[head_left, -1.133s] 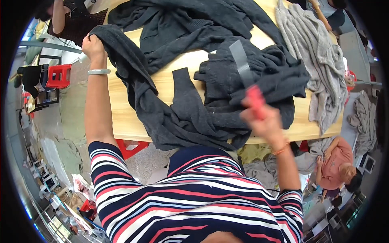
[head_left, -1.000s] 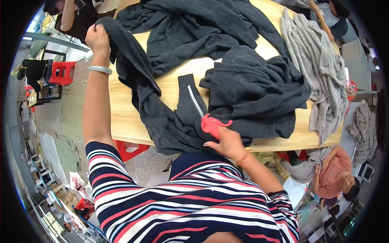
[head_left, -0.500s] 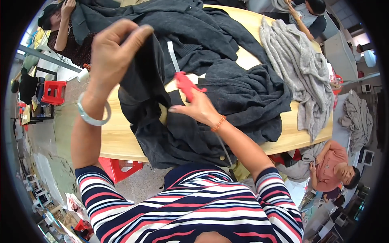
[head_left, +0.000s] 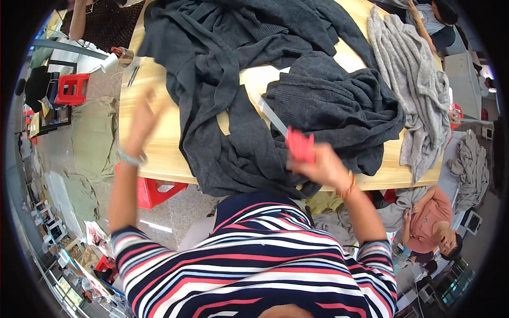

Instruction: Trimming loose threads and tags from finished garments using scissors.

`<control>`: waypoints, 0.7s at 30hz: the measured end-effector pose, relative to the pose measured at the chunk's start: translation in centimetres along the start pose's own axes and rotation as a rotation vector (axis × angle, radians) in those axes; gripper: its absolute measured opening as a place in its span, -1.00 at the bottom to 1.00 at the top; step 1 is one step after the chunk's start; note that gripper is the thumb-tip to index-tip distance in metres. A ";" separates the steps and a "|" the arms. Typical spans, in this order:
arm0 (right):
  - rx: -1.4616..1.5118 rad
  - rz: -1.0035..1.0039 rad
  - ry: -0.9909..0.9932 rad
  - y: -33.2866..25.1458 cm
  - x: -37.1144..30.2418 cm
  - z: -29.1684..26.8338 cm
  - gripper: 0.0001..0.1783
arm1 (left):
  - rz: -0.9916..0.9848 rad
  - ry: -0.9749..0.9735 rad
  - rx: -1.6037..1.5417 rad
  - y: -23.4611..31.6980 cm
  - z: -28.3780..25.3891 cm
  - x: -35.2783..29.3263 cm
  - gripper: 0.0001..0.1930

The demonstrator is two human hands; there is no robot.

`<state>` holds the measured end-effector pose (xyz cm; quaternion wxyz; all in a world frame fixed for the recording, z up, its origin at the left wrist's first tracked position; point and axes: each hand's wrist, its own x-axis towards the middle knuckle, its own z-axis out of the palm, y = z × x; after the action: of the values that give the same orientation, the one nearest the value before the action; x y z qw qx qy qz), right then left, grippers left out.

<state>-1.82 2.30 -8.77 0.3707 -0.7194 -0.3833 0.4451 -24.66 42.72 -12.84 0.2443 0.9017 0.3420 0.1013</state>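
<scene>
My right hand [head_left: 321, 167] is closed around a red-handled tool [head_left: 300, 146]. A long, flat, pale blade or strip [head_left: 273, 116] extends from it over dark grey knitwear; motion blur hides its exact kind. Raised near the table's left side, my left hand [head_left: 142, 121] is blurred, with its fingers apart and nothing visible in it. Between my hands lies a dark grey knitted garment [head_left: 209, 138], spread out and hanging over the near table edge. Under and beside the blade, a bunched dark knit [head_left: 334, 100] lies in folds.
Light grey knitwear [head_left: 411, 79] lies along the right of the wooden table [head_left: 154, 159]. A thin dark object [head_left: 133, 76] and a small container [head_left: 124, 55] are at the left edge. Red stools [head_left: 154, 192] stand below and left. Seated co-worker [head_left: 429, 217] handles grey cloth at right.
My left hand has let go of the dark cloth and dropped toward me; the lifted cloth now lies on the table. My right hand has moved rightward and slightly nearer with the red-handled tool.
</scene>
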 end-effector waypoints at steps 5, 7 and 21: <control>-0.239 0.184 -0.172 5.3 -5.8 8.1 -0.53 | -0.733 -0.389 -0.869 -4.8 10.2 -19.9 -0.39; -0.240 0.283 -0.100 7.6 -5.5 10.4 -0.48 | -1.015 -0.522 -0.770 -2.0 12.4 -21.9 -0.57; 0.324 0.130 0.678 1.9 -7.5 -11.7 -0.63 | 0.102 -0.113 -1.496 19.6 -1.7 -3.3 -0.53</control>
<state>7.09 -7.42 -3.94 0.5564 -0.7807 -0.1171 0.2591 -16.59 28.49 -1.45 0.8042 0.5134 0.1267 0.2713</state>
